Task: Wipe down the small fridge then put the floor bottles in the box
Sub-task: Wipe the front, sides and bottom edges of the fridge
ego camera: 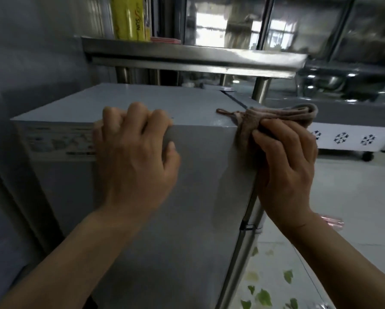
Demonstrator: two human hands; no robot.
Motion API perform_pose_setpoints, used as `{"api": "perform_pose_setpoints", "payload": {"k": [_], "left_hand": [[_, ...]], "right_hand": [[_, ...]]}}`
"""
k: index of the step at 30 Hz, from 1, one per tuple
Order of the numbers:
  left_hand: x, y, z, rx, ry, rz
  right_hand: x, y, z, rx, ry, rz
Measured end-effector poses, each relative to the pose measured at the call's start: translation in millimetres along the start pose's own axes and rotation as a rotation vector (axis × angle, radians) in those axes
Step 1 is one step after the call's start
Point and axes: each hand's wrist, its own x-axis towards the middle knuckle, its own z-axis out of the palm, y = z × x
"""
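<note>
We look down on the small fridge (156, 197), a grey box that fills the middle of the view, its flat top running from about 9 o'clock across to 2 o'clock. Our left hand (133, 161) rests on the near top edge of the fridge, its fingers (138, 112) curled over onto the top and the thumb lying against the side below; it grips the edge and holds nothing else. A pale label (60, 141) sits on the side of the fridge just at 9 o'clock of that hand.

Our right hand (285, 166) is at the fridge's corner at 3 o'clock, grasping a brown cloth (276, 118). The cloth is bunched under the fingers and pressed against the top corner, with a folded length trailing off toward 2 o'clock and a small loop (222, 111) lying on the fridge top.

Behind the fridge, at 12 o'clock, a steel table (187, 56) stands over it, and on its left end stands a yellow roll (129, 18) in printed wrapping. At 3 o'clock, well apart from the fridge, is a low white chest freezer (352, 139) on wheels with dark snowflake marks along its front. The floor (347, 197) at 4 o'clock is pale tile; nearer us, at 5 o'clock, a surface printed with green leaves (264, 297) shows beside the fridge. Something pink (333, 221) peeks out past the right wrist, too blurred to tell.
</note>
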Motion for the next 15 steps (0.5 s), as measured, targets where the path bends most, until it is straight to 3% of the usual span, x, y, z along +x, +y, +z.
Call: {"api": "perform_pose_setpoints", "payload": {"k": [6,11,15], "left_hand": [[-4,-2,7,0.035,0.117,0.044],[-10,-9,8,-0.004,0.133,0.093],[-16,-32,-4,-0.064,0.058,0.204]], "right_hand": [[-43,-16,13,-0.051,0.101,0.003],[-111,-31,18,-0.08,-0.015,0.0],[-80,-29,10,-0.086,-0.069,-0.011]]}}
